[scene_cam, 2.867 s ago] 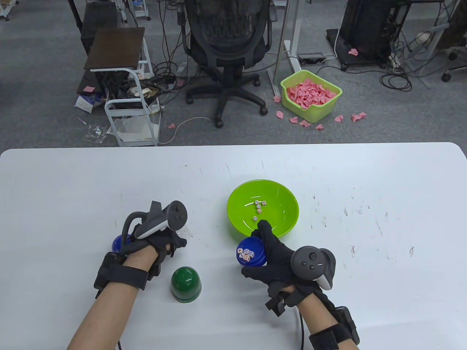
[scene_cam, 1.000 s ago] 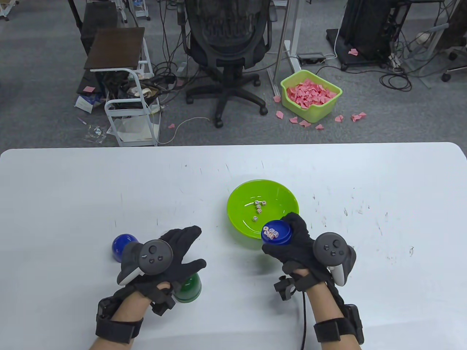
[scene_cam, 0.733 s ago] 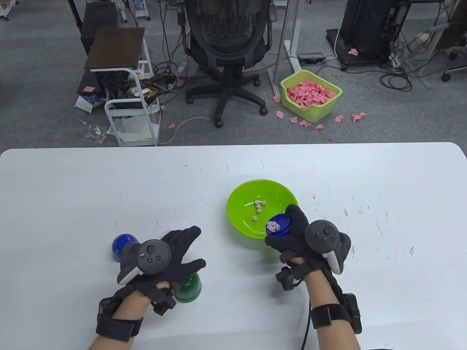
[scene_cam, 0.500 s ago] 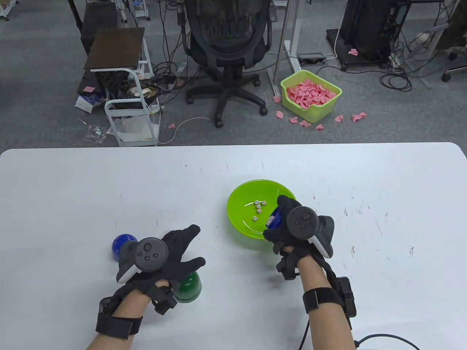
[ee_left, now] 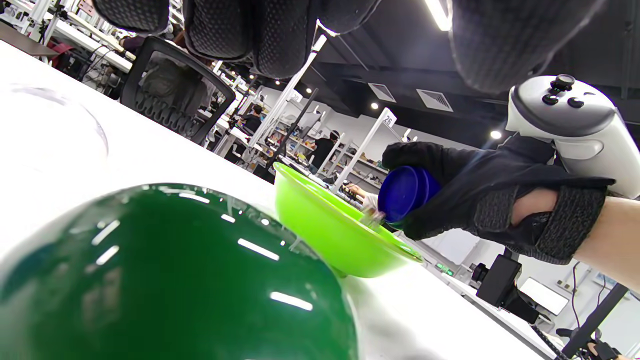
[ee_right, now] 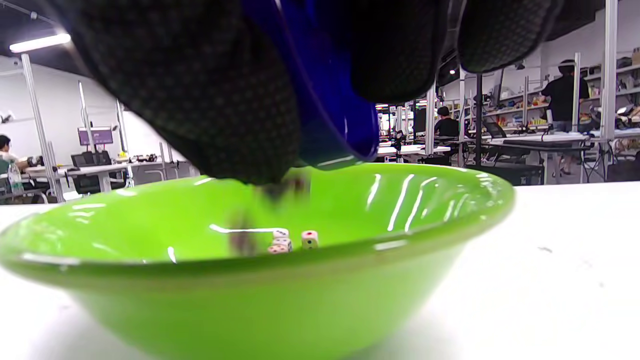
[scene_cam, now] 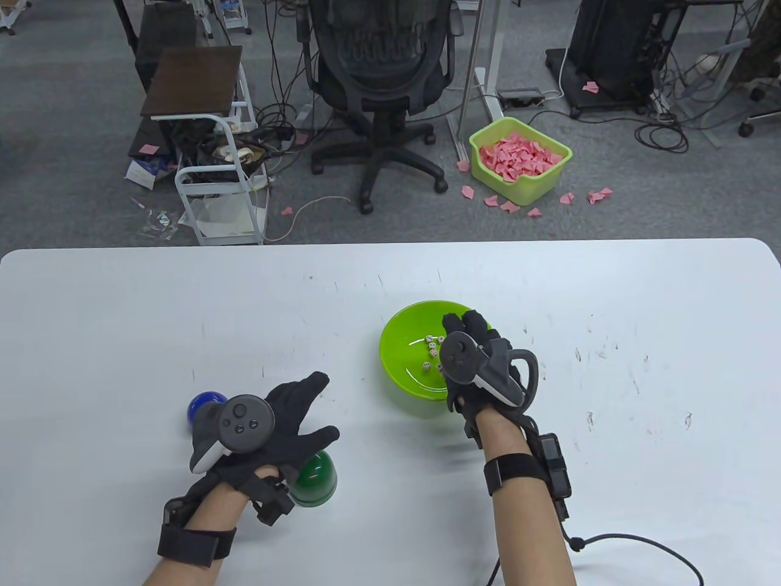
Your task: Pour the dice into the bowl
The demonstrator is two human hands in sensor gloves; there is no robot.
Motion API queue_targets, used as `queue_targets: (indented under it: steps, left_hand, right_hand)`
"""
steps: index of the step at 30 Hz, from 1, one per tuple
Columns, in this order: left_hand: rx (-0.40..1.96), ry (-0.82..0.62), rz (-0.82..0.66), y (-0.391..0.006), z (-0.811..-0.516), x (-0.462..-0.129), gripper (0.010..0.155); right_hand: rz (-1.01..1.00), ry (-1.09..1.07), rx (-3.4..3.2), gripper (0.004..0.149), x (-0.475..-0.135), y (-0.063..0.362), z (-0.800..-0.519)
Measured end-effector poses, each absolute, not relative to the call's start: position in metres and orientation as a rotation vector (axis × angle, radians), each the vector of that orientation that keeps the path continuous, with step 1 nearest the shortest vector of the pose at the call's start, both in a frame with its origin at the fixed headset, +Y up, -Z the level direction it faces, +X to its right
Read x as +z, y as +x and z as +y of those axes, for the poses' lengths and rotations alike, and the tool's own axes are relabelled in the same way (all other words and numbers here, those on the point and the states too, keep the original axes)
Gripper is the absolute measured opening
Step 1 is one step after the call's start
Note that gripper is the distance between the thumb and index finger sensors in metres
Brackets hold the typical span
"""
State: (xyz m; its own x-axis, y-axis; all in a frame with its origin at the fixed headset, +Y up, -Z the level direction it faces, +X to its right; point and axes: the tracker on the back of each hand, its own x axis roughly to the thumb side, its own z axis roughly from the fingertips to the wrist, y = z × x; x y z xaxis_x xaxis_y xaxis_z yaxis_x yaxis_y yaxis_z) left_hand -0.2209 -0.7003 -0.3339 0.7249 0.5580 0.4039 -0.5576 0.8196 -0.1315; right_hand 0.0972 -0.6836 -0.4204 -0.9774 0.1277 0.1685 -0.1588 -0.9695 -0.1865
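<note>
The green bowl (scene_cam: 403,342) sits mid-table with several white dice (scene_cam: 431,348) in it. My right hand (scene_cam: 470,332) is over the bowl's right side and grips a blue cup, hidden under the hand in the table view. The left wrist view shows the blue cup (ee_left: 405,192) tipped mouth-down over the bowl (ee_left: 340,235), a die dropping from it. The right wrist view shows the cup (ee_right: 330,100) above the bowl (ee_right: 250,290), blurred dice falling and dice (ee_right: 290,241) on the bottom. My left hand (scene_cam: 299,415) is open and spread over a green cup (scene_cam: 314,479).
A blue domed cup (scene_cam: 200,408) stands left of my left hand, partly behind its tracker. The green cup (ee_left: 175,280) fills the lower left of the left wrist view. The table's near edge is close to both forearms.
My right hand moved forward over the bowl and rolled over, tipping the blue cup; its dice are falling into the bowl. My left hand stayed spread over the green cup.
</note>
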Motion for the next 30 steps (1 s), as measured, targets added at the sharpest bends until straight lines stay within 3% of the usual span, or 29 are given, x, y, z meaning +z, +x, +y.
queue_targets:
  steps: [15,30]
  left_hand:
    - [0.679,0.007,-0.406,-0.236,-0.699,-0.339,0.085]
    - [0.775,0.023,-0.265,-0.278,-0.707,-0.351,0.083]
  right_hand:
    - [-0.459,0.302,2.762,0.098,-0.394,0.102,-0.677]
    - [-0.326,0.324,2.269,0.097,-0.353,0.118,-0.703]
